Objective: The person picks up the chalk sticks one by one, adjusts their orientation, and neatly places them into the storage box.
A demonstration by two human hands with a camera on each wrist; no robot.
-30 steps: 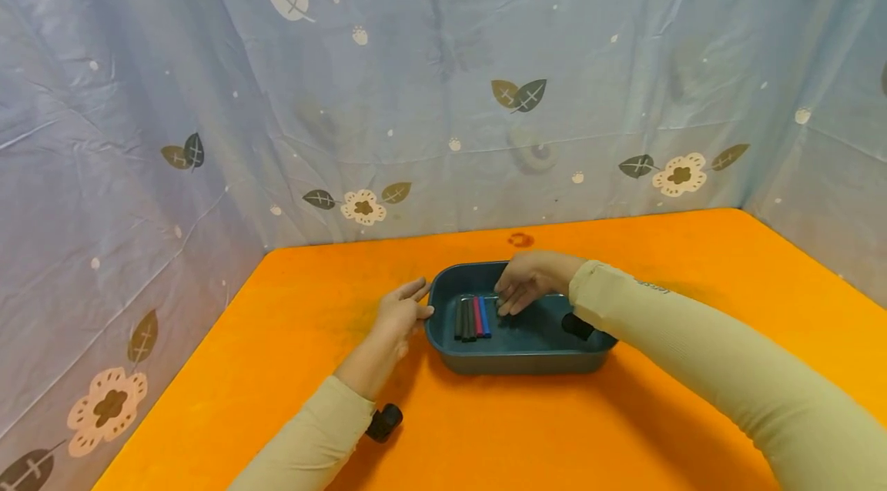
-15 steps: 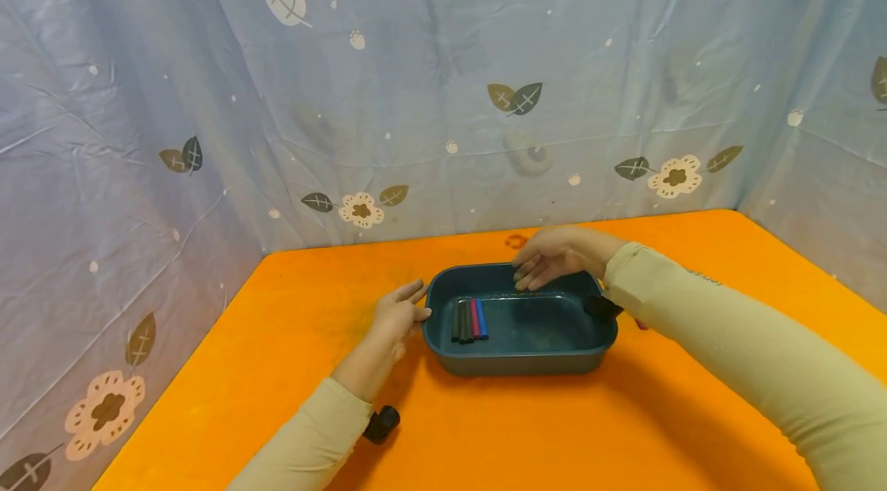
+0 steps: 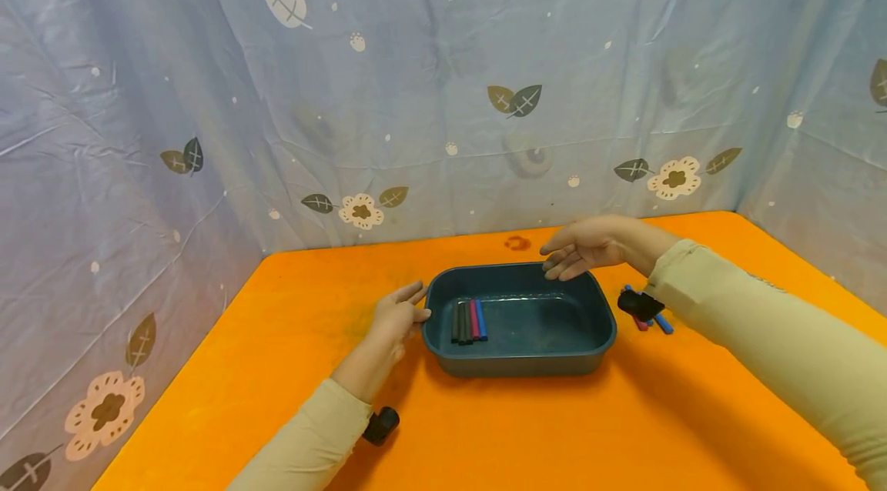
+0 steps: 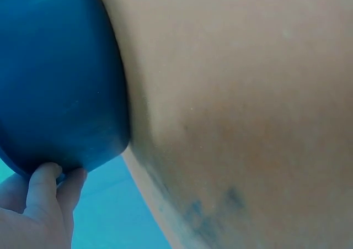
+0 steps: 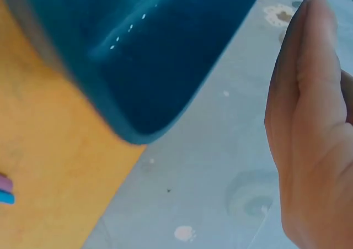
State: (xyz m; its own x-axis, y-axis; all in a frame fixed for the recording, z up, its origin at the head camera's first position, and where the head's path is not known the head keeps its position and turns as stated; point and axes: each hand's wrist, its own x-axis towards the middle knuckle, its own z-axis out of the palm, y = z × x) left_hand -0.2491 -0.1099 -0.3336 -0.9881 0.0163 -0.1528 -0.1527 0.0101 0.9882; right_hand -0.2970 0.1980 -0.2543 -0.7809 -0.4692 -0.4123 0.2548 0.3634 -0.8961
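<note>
A dark teal plastic tub (image 3: 520, 366) stands on the orange table. At its left end inside lie slim black sticks (image 3: 463, 323), a red stick (image 3: 474, 320) and a blue stick (image 3: 481, 319), side by side like pens. My left hand (image 3: 395, 322) touches the tub's left rim with fairly straight fingers; in the left wrist view the fingertips (image 4: 47, 174) press at the edge. Over the back right rim hovers my right hand (image 3: 589, 245), its fingers extended and nothing in it. The right wrist view shows that hand (image 5: 314, 116) flat, apart from the tub's corner (image 5: 140, 137).
Right of the tub, red and blue sticks (image 3: 664, 323) lie on the table, partly hidden behind the right wrist camera (image 3: 639, 305). A patterned cloth curtain (image 3: 443, 91) closes off the back and both sides of the table (image 3: 499, 429).
My right hand has come up out of the tub and moved right, past the back rim. Sticks on the table at right have come into view. The left hand keeps its place.
</note>
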